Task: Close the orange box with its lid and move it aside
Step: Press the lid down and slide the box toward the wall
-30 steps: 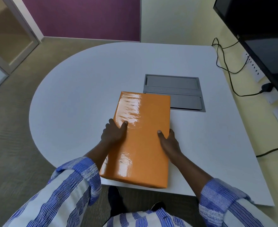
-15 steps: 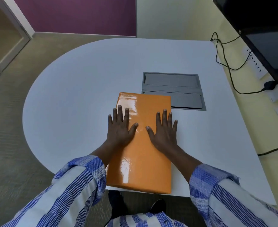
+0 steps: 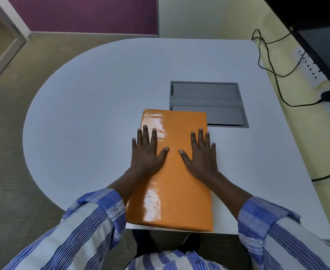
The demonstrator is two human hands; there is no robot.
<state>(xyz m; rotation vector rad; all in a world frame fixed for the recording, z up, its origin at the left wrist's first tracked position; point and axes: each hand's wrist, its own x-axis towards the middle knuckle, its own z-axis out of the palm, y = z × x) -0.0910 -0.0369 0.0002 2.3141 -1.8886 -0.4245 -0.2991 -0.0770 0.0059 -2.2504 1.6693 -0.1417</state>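
The glossy orange box lies lengthwise on the white table at its near edge, with its lid on top. My left hand rests flat on the lid's left side, fingers spread, the little finger hanging over the left edge. On the right side of the lid my right hand lies flat too, fingers spread. Neither hand grips anything. The thumbs point toward each other near the lid's middle.
A grey recessed cable hatch sits in the table just beyond the box's far right corner. Black cables run along the right wall to sockets, under a dark screen. The table's rounded left half is bare white surface.
A second ago both hands held the box's long sides. They have moved onto the lid and now lie flat; since half a second ago they have spread slightly wider apart.
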